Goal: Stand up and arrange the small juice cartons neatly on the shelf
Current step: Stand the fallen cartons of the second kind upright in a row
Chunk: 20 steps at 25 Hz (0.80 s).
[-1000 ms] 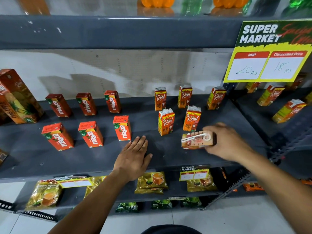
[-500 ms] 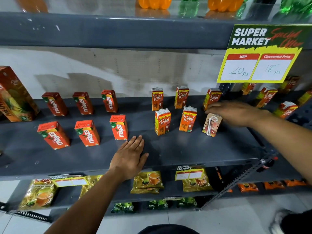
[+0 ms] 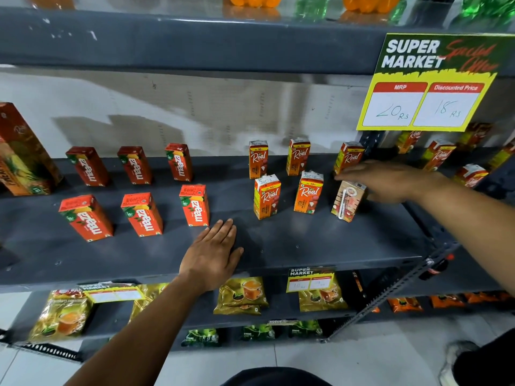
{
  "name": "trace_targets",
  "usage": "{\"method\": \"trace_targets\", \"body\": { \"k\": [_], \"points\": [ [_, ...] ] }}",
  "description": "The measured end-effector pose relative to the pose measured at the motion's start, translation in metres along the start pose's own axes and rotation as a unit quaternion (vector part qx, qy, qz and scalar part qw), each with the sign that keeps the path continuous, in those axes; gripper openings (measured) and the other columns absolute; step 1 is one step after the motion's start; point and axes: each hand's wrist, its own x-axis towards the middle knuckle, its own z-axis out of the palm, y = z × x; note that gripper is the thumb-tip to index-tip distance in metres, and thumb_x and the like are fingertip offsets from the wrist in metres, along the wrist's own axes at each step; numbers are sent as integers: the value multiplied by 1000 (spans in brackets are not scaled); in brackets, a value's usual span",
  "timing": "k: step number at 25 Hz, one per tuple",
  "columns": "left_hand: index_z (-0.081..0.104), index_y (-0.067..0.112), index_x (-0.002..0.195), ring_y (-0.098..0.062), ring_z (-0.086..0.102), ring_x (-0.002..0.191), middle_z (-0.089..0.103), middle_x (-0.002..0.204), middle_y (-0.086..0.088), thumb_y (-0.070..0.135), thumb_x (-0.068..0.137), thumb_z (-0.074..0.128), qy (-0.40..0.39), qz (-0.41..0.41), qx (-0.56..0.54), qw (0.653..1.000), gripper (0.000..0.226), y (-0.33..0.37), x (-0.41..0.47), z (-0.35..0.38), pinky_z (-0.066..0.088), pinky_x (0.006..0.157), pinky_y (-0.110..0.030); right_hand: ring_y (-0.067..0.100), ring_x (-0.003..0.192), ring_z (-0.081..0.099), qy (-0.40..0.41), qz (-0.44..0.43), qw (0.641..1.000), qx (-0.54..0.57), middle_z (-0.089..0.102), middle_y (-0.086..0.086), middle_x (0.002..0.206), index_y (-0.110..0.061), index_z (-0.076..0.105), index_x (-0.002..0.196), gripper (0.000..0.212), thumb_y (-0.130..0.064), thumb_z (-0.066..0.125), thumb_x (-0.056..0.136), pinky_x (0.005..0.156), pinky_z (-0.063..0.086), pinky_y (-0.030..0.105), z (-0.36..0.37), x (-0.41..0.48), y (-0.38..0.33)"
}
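Small juice cartons stand in two rows on the grey shelf (image 3: 306, 246). Orange-red Maaza cartons (image 3: 143, 214) fill the left side and Real cartons (image 3: 267, 196) the middle. The front-right Real carton (image 3: 347, 201) stands upright with its straw side facing me. My right hand (image 3: 387, 181) hovers flat just behind and to the right of it, fingers stretched out towards the back-row Real carton (image 3: 348, 157), gripping nothing. My left hand (image 3: 213, 254) lies palm down on the shelf's front, just below the nearest Maaza carton (image 3: 195, 204).
A tall juice carton (image 3: 23, 151) stands at the far left. A yellow price sign (image 3: 426, 84) hangs from the upper shelf on the right. More Real cartons (image 3: 439, 154) sit on the neighbouring shelf. Tea packets (image 3: 242, 295) lie on the shelf below.
My right hand carried a Real carton from the shelf's front to the front row, stood it upright and let go. My left hand stayed flat on the shelf.
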Motion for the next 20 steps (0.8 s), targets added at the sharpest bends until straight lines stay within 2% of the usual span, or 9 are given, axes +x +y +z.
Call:
{"method": "trace_targets", "body": {
  "k": [4,7,10,12,13,15,16,18,20],
  "points": [
    [16,15,150,-18,5,147,11,161,-2,54,96,16,-2,-1,2,1000,66,1,0,-1,2,116,-32,28,129,39,47,-39,955,-289,57,-4,129,-29,53,126,42,-18,56,85,110,23,50,14,8,-24],
    [15,14,150,-18,6,147,11,161,-2,54,96,16,-4,1,5,1000,66,1,0,-1,3,116,-32,29,112,52,76,-28,941,-328,67,-2,105,-23,64,105,27,-15,61,79,108,24,51,22,13,-36],
    [17,14,150,-18,7,147,12,160,-2,54,97,17,1,1,5,1000,66,1,-1,-1,3,116,-32,27,99,56,143,126,953,-234,69,-3,98,-24,64,96,35,-29,70,62,91,37,41,27,9,-29],
    [18,14,149,-18,7,147,13,160,-2,54,96,17,2,-1,6,1000,66,0,-1,0,4,116,-32,32,92,56,208,244,943,-85,70,3,92,-22,63,92,40,-37,74,57,78,39,38,39,3,-24],
    [18,14,149,-18,7,147,13,160,-2,54,96,16,2,-2,8,1000,67,0,-1,0,3,116,-32,35,90,57,244,298,923,9,70,6,90,-21,63,92,41,-40,76,58,75,40,38,48,2,-25],
    [17,15,150,-18,7,147,12,160,-2,54,96,15,3,-2,10,1000,67,1,0,0,3,117,-32,37,89,62,315,383,833,246,71,9,90,-21,65,96,41,-41,79,63,73,46,38,66,4,-34],
    [17,15,150,-18,6,147,12,161,-2,54,96,15,3,-2,10,1000,67,1,0,1,3,117,-32,33,90,66,344,396,752,399,72,8,92,-20,67,98,38,-36,80,66,74,50,37,73,7,-40],
    [16,15,150,-17,5,147,10,161,-1,54,96,15,-2,-3,10,1000,66,1,0,0,1,116,-32,22,91,69,368,343,530,683,72,7,102,-16,68,103,33,-20,80,73,81,55,38,83,15,-50],
    [14,15,150,-16,3,147,8,161,0,54,96,15,-5,-3,12,1000,66,1,-1,-1,0,116,-31,17,91,70,334,264,323,845,71,7,106,-14,65,104,26,-15,74,80,86,56,36,89,16,-55]
  ]
}}
